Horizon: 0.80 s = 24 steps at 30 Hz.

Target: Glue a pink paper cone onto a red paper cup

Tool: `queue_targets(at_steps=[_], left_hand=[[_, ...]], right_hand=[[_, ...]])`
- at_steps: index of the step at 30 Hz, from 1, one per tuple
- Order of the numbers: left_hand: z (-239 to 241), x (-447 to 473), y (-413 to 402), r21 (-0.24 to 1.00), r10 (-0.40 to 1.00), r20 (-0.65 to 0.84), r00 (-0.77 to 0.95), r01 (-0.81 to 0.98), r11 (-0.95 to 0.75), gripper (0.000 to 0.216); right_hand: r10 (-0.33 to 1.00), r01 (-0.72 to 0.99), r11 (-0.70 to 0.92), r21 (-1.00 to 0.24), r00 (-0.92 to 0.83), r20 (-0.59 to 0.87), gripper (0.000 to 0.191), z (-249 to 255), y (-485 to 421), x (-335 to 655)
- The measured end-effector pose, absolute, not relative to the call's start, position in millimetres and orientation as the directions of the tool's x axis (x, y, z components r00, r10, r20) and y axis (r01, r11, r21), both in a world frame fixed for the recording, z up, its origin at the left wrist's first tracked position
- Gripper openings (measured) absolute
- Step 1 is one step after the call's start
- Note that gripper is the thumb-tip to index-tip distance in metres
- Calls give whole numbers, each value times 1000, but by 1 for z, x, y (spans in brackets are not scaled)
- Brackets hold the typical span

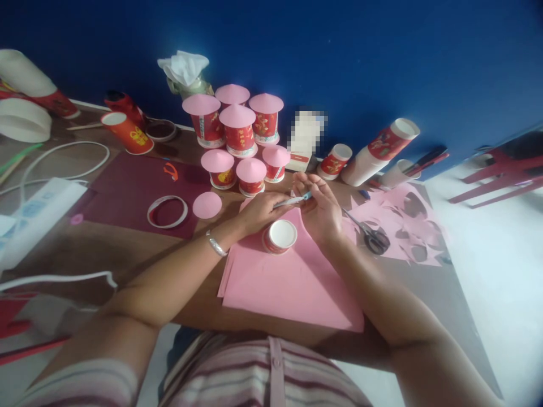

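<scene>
My left hand (pixel 259 210) and my right hand (pixel 319 208) meet over a stack of pink paper sheets (pixel 288 282). Both pinch a thin light-coloured stick-like thing (pixel 292 199), perhaps a pen, held level between them. Just below my hands a small red paper cup (pixel 280 236) stands upright on the pink paper. A silver bracelet (pixel 216 243) circles my left wrist. Scissors (pixel 370 235) lie shut right of my right hand. A loose pink paper disc (pixel 207 204) lies left of my left hand.
Several red cups capped with pink cones (pixel 237 133) stand behind my hands. More red cups (pixel 127 133) and a cup stack (pixel 379 150) lie at the back. Pink offcuts (pixel 403 226) lie right. A tape ring (pixel 167 211) rests on dark red paper; white cable (pixel 63 164) runs left.
</scene>
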<state>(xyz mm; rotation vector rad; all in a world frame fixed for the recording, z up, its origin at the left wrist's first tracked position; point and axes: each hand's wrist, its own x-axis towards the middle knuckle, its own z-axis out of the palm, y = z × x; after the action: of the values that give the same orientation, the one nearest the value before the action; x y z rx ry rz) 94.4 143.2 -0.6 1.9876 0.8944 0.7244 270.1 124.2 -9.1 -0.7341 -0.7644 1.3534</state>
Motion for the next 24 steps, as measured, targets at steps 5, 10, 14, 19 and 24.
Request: queue_targets(at_steps=[5,10,14,19,24], left_hand=[[-4,92,144,844,793,204,575,307,-440,35],[-7,95,145,826,781,218,585,316,-467,35],[-6,99,145,824,778,236,582,304,-478,37],[-7,93,146,843,817,198,541,332,-424,37],[-11,86,148,827,810,194,553,352,-438,39]], right_hand=[[992,-456,98,-884,119,48,11,-5,126,276],[986,-238,156,-959,102,135,18,-9,126,279],[981,-219,179,-959,111,157,21,-18,123,272],[986,-105,161,-981,59,156,34,-22,119,272],[958,322,266,-908,20,288,38,-13,118,291]])
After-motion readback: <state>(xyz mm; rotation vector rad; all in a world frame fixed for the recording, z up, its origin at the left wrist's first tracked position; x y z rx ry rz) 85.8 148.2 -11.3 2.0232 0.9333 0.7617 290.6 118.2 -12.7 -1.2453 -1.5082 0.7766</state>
